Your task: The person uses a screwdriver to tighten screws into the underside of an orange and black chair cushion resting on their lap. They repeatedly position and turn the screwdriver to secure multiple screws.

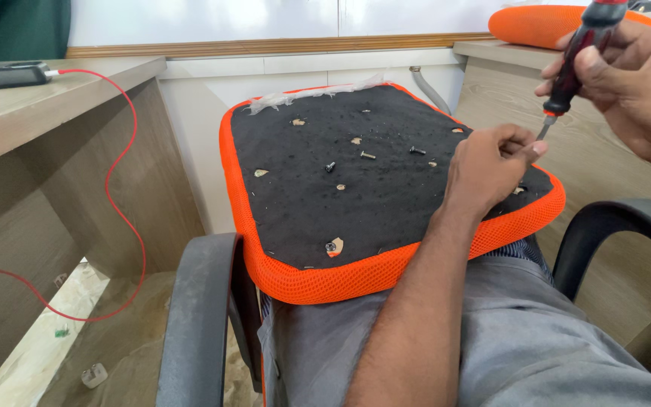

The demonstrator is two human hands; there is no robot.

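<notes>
I see my right hand (627, 83) wrapped tight around a red-and-black screwdriver (578, 60) at two o'clock, tip angled down. My left hand (491, 162), at three o'clock on the orange-edged seat cushion (356, 188), has its grip pinched together at the tip. Loose screws (368, 155) lie near centre.

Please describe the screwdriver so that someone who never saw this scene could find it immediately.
Start at the orange seat cushion lying upside down on the person's lap, its black underside facing up. Above its far right corner, the right hand holds the screwdriver, its tip pointing down at the left hand. Its dark handle with a red cap sets it apart from the small loose screws on the black fabric.
</notes>
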